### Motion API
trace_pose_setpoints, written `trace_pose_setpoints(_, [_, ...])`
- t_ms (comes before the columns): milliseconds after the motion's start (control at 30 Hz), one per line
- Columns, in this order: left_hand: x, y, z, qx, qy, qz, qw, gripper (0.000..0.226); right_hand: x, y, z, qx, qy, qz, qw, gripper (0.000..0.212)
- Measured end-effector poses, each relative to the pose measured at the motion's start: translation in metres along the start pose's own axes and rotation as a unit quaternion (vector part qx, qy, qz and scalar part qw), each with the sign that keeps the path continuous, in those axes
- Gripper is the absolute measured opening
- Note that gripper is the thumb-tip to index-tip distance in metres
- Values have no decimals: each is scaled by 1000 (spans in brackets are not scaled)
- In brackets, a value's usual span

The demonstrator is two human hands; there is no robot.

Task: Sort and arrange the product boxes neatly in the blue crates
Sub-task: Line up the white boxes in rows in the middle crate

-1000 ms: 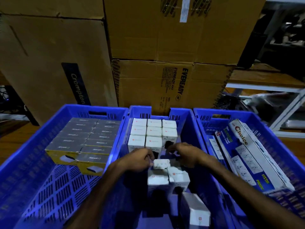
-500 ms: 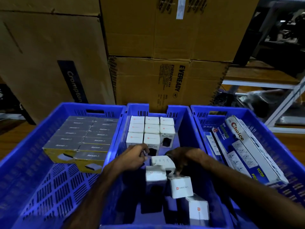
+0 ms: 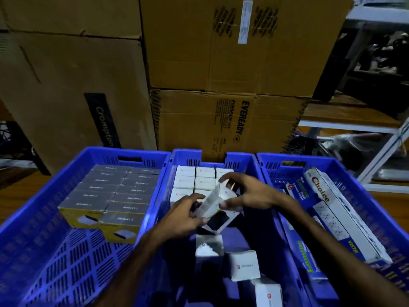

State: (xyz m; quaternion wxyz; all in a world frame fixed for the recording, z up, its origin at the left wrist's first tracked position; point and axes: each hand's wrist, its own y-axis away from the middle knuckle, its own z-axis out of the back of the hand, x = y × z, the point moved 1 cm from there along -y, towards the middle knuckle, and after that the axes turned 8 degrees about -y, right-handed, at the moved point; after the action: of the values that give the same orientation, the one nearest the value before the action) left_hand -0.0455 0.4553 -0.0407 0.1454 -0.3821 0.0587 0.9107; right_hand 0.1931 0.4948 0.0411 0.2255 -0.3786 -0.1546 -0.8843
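Product boxes, sorted across three blue crates on a wooden counter point(image 3: 13, 187). At left: grey-topped, yellow-sided boxes point(image 3: 110, 196) packed in two tidy columns against the far wall of the left crate point(image 3: 44, 229), near half of its slotted floor bare. At centre, in the middle crate point(image 3: 190, 155): small white boxes point(image 3: 194, 180) lined in neat rows at the far end, just behind both hands. Left hand point(image 3: 183, 216), grip curled round the near lower edge of a tilted white box point(image 3: 218, 200) held above the crate floor. Right hand point(image 3: 254, 193), fingers arched over the box's far top corner, thumb pressed to its side, pinching it. Below the held box: three loose white boxes point(image 3: 242, 264) lying askew along the near floor of the same crate. At right, in the right crate point(image 3: 332, 165): long blue-and-white cartons point(image 3: 327, 209), one marked "Choice", leaning lengthwise against the right wall. Behind all three crates: stacked brown shipping cartons point(image 3: 221, 63) printed "Crompton" and "EVEREADY". Far right: white metal shelving point(image 3: 387, 142).
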Motion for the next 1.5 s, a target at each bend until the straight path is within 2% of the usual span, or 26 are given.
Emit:
trace_pose_setpoints(100, [-9,2,1,-26,69,-5,997,63,12,2,1,-38,-74,36,996,65])
trace_pose_setpoints(233, [-18,3,0,-41,152,31,987,57,21,4,-5,-69,-123,56,988,67])
trace_pose_setpoints(300, [-19,3,1,-41,187,42,981,55,21,7,-1,-77,-74,54,993,69])
trace_pose_setpoints(400, [-15,1,2,-41,199,53,978,53,14,11,6,-73,65,47,994,76])
trace_pose_setpoints(600, [-7,-2,-6,-54,213,84,972,67,5,11,20,-94,123,29,988,72])
trace_pose_setpoints(700, [0,-6,-5,-55,189,93,976,70,2,8,25,-87,145,-20,985,65])
trace_pose_setpoints(833, [12,-10,-9,-49,149,98,983,57,-14,-8,7,-54,218,-114,968,59])
trace_pose_setpoints(1000, [17,-10,-10,-56,127,88,986,39,-29,-27,-25,-106,188,-212,953,55])
trace_pose_setpoints(1100, [21,-11,-9,-62,108,86,988,34,-41,-32,-41,-132,157,-222,953,45])
trace_pose_setpoints(1367, [25,-12,-10,-45,68,81,993,28,-65,-28,-75,-201,107,-179,957,23])
trace_pose_setpoints(1500, [21,-10,-10,-41,29,66,997,27,-66,-26,-70,-213,86,-200,952,27])
